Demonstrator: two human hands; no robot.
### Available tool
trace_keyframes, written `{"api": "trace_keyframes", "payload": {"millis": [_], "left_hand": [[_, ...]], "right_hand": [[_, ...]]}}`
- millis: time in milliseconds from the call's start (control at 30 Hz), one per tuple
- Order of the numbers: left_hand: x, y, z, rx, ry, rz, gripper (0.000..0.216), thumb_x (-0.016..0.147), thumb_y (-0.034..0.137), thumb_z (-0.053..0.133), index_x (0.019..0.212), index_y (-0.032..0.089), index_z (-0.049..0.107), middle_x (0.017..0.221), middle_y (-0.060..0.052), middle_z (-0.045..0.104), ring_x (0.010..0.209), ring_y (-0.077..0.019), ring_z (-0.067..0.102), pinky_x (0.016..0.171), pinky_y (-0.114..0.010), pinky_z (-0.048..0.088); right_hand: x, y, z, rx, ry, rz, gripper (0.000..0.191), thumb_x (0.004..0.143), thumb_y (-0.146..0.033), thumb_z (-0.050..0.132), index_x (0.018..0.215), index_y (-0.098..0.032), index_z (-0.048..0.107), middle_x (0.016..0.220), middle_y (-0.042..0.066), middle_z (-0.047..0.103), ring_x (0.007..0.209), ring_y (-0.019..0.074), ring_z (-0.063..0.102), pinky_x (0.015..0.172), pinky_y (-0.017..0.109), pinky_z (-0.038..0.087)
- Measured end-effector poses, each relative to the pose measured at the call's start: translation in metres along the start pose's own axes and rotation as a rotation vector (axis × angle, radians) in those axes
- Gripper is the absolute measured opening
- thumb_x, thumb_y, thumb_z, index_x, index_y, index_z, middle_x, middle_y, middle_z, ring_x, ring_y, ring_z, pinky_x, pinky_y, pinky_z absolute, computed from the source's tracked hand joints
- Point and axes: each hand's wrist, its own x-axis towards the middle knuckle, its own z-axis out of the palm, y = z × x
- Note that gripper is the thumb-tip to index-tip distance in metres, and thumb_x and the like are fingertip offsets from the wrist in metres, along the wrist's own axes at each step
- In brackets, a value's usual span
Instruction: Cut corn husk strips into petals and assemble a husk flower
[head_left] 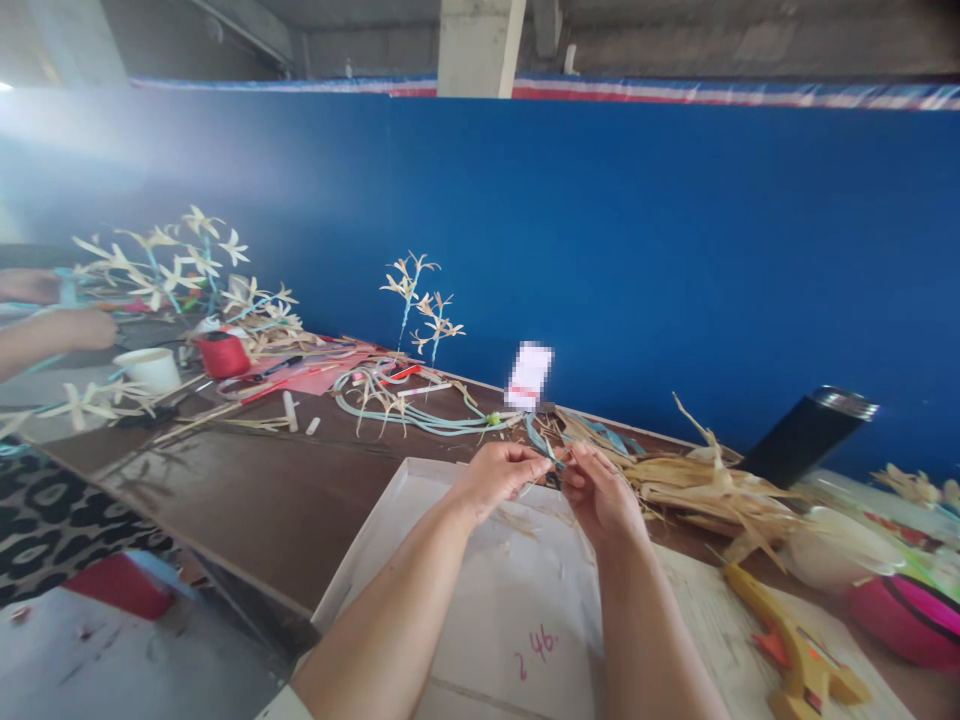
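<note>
My left hand (501, 472) and my right hand (596, 490) are raised close together over a white board (420, 580) on the brown table (247, 500). Both pinch a thin pale blue strip (541, 442) with a bit of dried husk between their fingertips. The fingers of each hand are curled and pressed together. Just behind my right hand lies a pile of dried corn husks (705, 485).
A yellow glue gun (795, 650), a pink object (907, 615) and a black flask (806, 432) lie to the right. Coiled blue strips (405, 410), a red thread spool (223, 354), a white cup (152, 368) and husk flowers (172, 262) stand left, where another person's hand (75, 330) works.
</note>
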Motion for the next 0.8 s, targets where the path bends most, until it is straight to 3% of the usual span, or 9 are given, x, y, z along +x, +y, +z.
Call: {"api": "trace_keyframes", "payload": {"millis": [267,433,600,800], "left_hand": [[0.001,-0.004,-0.001,0.017,0.003,0.005,0.036,0.065,0.046,0.065,0.077,0.012,0.066,0.061,0.0,0.053,0.045,-0.0037,0.031,0.043,-0.02,0.019],[0.003,-0.007,-0.001,0.097,0.055,-0.007,0.041,0.063,0.052,0.064,0.076,0.013,0.067,0.06,-0.001,0.053,0.052,-0.0071,0.04,0.047,-0.02,0.027],[0.003,-0.009,-0.002,0.136,0.055,0.006,0.04,0.061,0.048,0.067,0.082,0.013,0.068,0.068,-0.002,0.06,0.055,-0.0076,0.042,0.051,-0.021,0.03],[0.004,-0.01,-0.003,0.224,0.101,0.019,0.032,0.064,0.043,0.066,0.074,0.013,0.069,0.06,0.0,0.057,0.054,-0.0081,0.04,0.053,-0.022,0.028]], "right_hand": [[0.001,0.001,0.001,-0.057,0.052,-0.025,0.017,0.067,-0.031,0.073,0.077,-0.02,0.066,0.073,0.001,0.063,0.048,0.0055,0.04,0.038,0.018,0.028],[0.001,0.002,0.004,-0.118,0.109,-0.034,0.02,0.062,-0.032,0.076,0.074,-0.02,0.066,0.069,0.0,0.063,0.045,0.006,0.039,0.039,0.02,0.029],[0.003,0.005,0.002,-0.204,0.086,-0.027,0.022,0.064,-0.035,0.074,0.077,-0.019,0.066,0.07,0.001,0.063,0.045,0.006,0.038,0.039,0.021,0.026],[0.003,0.008,0.001,-0.279,0.073,-0.053,0.02,0.067,-0.036,0.072,0.074,-0.019,0.067,0.063,0.0,0.062,0.043,0.0062,0.036,0.04,0.022,0.024]]}}
